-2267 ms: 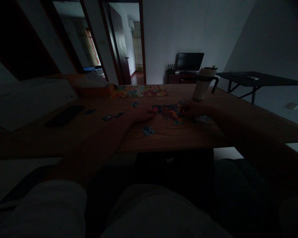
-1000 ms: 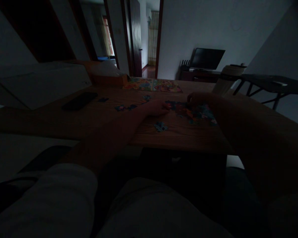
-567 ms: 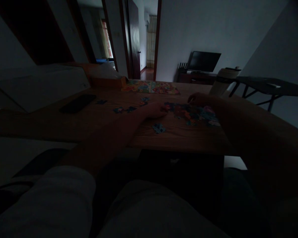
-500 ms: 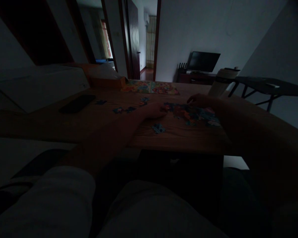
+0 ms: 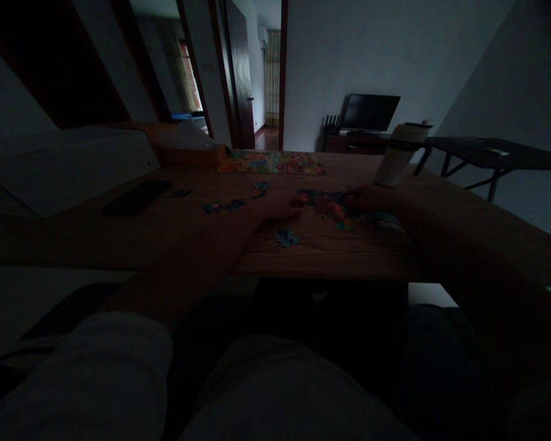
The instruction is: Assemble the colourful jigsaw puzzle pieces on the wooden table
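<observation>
- Left hand (image 5: 280, 205) rests at the assembled puzzle (image 5: 337, 207)'s left edge; grip indiscernible.
- Right hand (image 5: 371, 197) lies on the puzzle; grip indiscernible.
- Loose piece (image 5: 286, 237) lies near the puzzle.

My left arm wears a pale, whitish short sleeve (image 5: 96, 380) that ends above the elbow, with the forearm bare below it down to my left hand (image 5: 278, 207). My right arm is bare to my right hand (image 5: 371, 199). Dark trousers (image 5: 441, 343) cover my legs; the dim light hides finer detail.
</observation>
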### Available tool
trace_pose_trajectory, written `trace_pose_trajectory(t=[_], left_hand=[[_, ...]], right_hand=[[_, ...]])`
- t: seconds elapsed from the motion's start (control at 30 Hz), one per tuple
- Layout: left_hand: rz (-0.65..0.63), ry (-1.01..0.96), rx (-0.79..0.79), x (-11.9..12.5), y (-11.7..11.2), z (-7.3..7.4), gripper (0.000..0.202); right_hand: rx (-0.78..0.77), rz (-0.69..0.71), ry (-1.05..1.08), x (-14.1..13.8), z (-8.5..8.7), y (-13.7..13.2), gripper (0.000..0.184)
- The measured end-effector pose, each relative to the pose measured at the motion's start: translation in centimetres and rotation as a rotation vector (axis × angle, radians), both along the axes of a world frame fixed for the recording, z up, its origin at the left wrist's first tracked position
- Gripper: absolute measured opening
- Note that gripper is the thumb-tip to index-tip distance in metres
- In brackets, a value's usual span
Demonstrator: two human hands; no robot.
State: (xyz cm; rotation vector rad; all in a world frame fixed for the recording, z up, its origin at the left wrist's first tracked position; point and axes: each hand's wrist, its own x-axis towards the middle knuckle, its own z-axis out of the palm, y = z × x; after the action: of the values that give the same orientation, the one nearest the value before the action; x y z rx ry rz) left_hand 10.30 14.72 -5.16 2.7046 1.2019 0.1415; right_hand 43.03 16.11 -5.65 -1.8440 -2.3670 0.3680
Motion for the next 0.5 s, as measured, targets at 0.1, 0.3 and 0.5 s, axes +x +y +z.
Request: trace_pose_trajectory(t=[0.1,0.3,0.5], left_hand=[[-0.007,0.026,0.014,0.0,0.1,-0.2,0.055],[-0.011,0.029,0.01,-0.1,-0.2,-0.1,0.055],[-0.023,0.036,0.005,-0.2,-0.8,0.4,0.054]], right_hand=[[-0.036,0.002,0.036,0.0,0.3,-0.4,0.051],[-0.057,-0.015,0.097,0.7,1.1,-2.2,0.063],[-0.1,-0.07,0.077,0.1,1.0,-2.7,0.075]])
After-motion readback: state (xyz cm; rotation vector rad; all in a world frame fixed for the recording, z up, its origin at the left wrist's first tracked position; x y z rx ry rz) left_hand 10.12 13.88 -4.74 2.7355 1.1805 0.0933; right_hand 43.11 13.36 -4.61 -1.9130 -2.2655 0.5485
